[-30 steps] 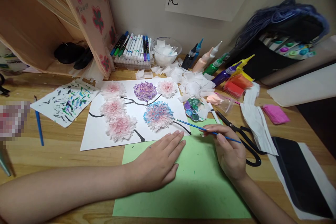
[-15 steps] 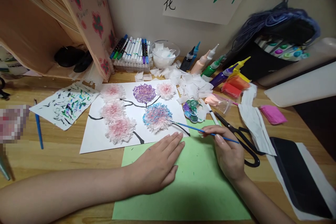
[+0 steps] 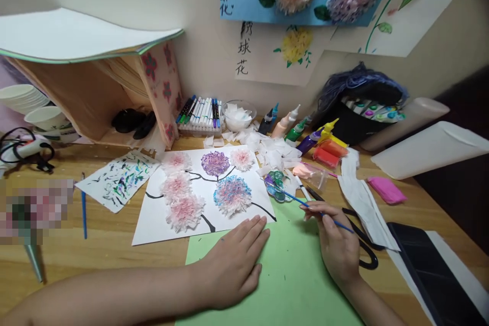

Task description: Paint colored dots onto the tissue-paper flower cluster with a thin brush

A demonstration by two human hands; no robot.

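We see the left hand [image 3: 234,265] lying flat on the green sheet [image 3: 290,275], palm down, fingers stretched out and close together, their tips near the white sheet [image 3: 153,224]; so placed, its weight probably keeps the paper from sliding. The right hand [image 3: 336,244] pinches a thin blue brush [image 3: 305,205] between thumb and fingertips, as one holds a pencil, the handle passing over the hand to the right and the bristle end reaching far-left to the small palette [image 3: 277,186], where we judge it is taking up paint. The palette sits just right of the white sheet, within easy reach. On that sheet the tissue flowers [image 3: 232,194] stand along black stems, the blue-and-pink one nearest the brush. Scissors [image 3: 362,244] lie partly under the right hand. Paint bottles [image 3: 305,132], markers [image 3: 200,112] and a bowl [image 3: 239,114] of tissue scraps line the far edge by the wall, clear of the working area. A second brush [image 3: 83,211] rests at left.
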